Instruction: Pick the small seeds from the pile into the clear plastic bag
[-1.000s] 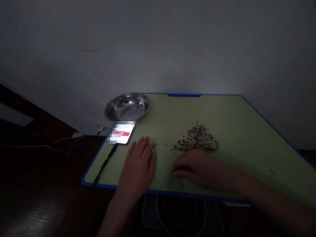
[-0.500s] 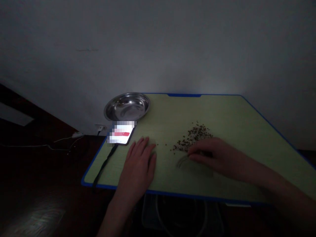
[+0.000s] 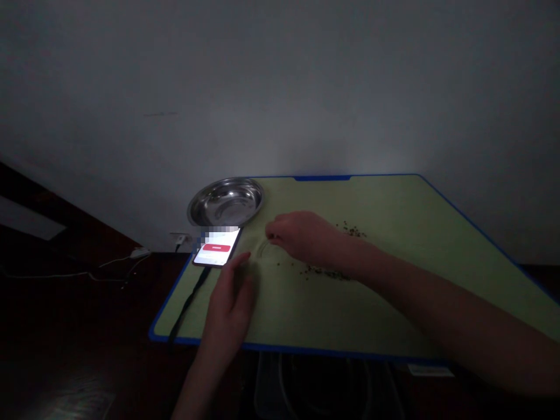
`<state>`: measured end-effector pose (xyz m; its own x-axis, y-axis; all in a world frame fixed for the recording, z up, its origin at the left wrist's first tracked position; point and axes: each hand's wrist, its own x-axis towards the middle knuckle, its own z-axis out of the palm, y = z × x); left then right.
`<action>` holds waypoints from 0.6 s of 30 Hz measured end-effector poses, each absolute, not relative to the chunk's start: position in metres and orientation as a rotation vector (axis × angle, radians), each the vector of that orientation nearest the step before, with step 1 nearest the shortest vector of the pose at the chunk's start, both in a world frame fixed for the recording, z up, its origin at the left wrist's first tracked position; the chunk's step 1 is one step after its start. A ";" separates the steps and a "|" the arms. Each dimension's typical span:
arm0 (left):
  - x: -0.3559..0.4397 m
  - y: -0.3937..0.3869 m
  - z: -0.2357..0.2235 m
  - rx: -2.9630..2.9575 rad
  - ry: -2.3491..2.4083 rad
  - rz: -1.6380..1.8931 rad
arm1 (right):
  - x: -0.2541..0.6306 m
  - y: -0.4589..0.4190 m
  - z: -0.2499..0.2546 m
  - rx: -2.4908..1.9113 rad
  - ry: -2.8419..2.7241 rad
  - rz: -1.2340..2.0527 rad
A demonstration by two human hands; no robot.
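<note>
My right hand (image 3: 301,233) is closed in a pinch on a clear, curved-edged thing (image 3: 263,248), held over the table left of the scattered grains. Only a faint pale arc of that thing shows, so its kind is not plain. Small dark grains like peppercorns (image 3: 326,273) lie in a loose heap, partly hidden under my right forearm. My left hand (image 3: 230,303) is near the table's left front side, beside the phone (image 3: 216,255), with thumb and forefinger apart and nothing seen in it. Its other fingers are mostly hidden.
A steel basin (image 3: 227,201) stands at the back left of the green, blue-edged table (image 3: 385,204), against the wall. A dark strap (image 3: 192,300) runs from the phone over the table's edge. White cables (image 3: 109,265) lie at left. Below the front edge is a dark round container (image 3: 326,385).
My right hand has moved left and away from me, carrying the clear thing from the front edge past the grains. My left hand has lifted and turned, its fingers no longer flat on the table.
</note>
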<state>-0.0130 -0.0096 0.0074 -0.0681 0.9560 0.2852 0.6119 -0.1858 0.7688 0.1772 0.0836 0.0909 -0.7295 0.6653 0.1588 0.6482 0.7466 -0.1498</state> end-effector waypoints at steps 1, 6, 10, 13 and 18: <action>-0.014 -0.010 0.007 1.781 1.676 1.163 | 0.173 0.084 0.088 -1.020 -2.774 0.123; -0.013 -0.010 0.005 1.749 1.655 1.181 | 0.166 0.089 0.084 -0.985 -2.842 0.229; -0.013 -0.009 0.003 1.679 1.603 1.236 | 0.166 0.096 0.082 -0.958 -2.870 0.367; -0.012 -0.009 0.002 1.630 1.582 1.264 | 0.168 0.095 0.079 -0.898 -2.902 0.481; -0.012 -0.011 0.002 1.635 1.567 1.236 | 0.186 0.078 0.074 -0.810 -2.927 0.639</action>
